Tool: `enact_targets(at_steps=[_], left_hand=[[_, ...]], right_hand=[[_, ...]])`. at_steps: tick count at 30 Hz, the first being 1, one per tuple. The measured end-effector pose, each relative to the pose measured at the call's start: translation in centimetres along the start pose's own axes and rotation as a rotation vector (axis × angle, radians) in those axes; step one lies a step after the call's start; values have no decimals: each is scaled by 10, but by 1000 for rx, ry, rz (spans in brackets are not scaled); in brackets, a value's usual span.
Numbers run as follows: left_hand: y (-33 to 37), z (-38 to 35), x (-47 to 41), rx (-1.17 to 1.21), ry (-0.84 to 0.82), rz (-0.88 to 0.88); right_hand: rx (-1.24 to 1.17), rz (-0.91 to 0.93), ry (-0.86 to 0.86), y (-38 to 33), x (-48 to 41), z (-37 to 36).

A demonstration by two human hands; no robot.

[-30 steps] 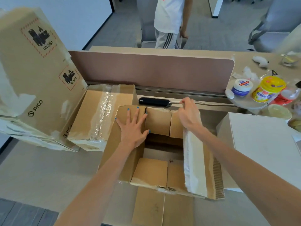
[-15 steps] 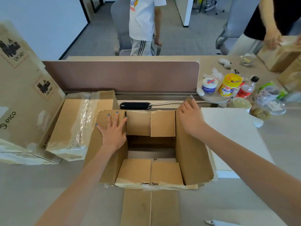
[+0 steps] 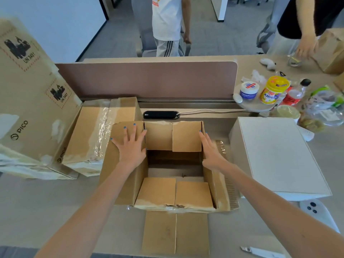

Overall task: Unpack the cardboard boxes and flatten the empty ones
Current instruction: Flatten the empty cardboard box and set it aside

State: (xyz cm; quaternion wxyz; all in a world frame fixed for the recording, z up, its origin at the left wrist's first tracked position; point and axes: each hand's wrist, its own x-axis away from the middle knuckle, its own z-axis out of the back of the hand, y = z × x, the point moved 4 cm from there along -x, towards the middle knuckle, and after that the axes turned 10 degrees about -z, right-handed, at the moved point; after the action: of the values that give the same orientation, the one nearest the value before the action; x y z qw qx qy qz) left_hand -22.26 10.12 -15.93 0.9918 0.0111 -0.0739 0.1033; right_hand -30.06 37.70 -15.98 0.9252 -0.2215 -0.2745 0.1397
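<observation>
Head view: left hand (image 3: 130, 148) lies flat, fingers spread, on the left flap of the open cardboard box (image 3: 158, 192) at desk centre, judged empty, light, stiff yet creasable, best taken by its side walls; right hand (image 3: 212, 154) presses straight-fingered against the right wall, gripping nothing

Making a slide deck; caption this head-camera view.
Left hand and right hand press flat on opposite side flaps of an open cardboard box on a desk.

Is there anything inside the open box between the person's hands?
No, the open box shows only a bare bottom between the left hand and right hand.
</observation>
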Motion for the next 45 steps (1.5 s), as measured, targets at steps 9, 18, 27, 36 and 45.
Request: enact_targets(at_steps=[9,18,27,36,45], left_hand=[[37,-4,-21,-169,46,-147],[52,-17,-52,-336,77,-178],[64,-22,-49,-301,107,-190],[57,17,-19,-52,93,-478],[41,99,-43,11,707,-561]], right_hand=[[410,-37,315,-8,-26,2],[833,97,461,-39,-55,-9],[617,115,331,-46,-50,-4],[341,300,457,-68,-23,48],[317,493,800,-95,-52,95]])
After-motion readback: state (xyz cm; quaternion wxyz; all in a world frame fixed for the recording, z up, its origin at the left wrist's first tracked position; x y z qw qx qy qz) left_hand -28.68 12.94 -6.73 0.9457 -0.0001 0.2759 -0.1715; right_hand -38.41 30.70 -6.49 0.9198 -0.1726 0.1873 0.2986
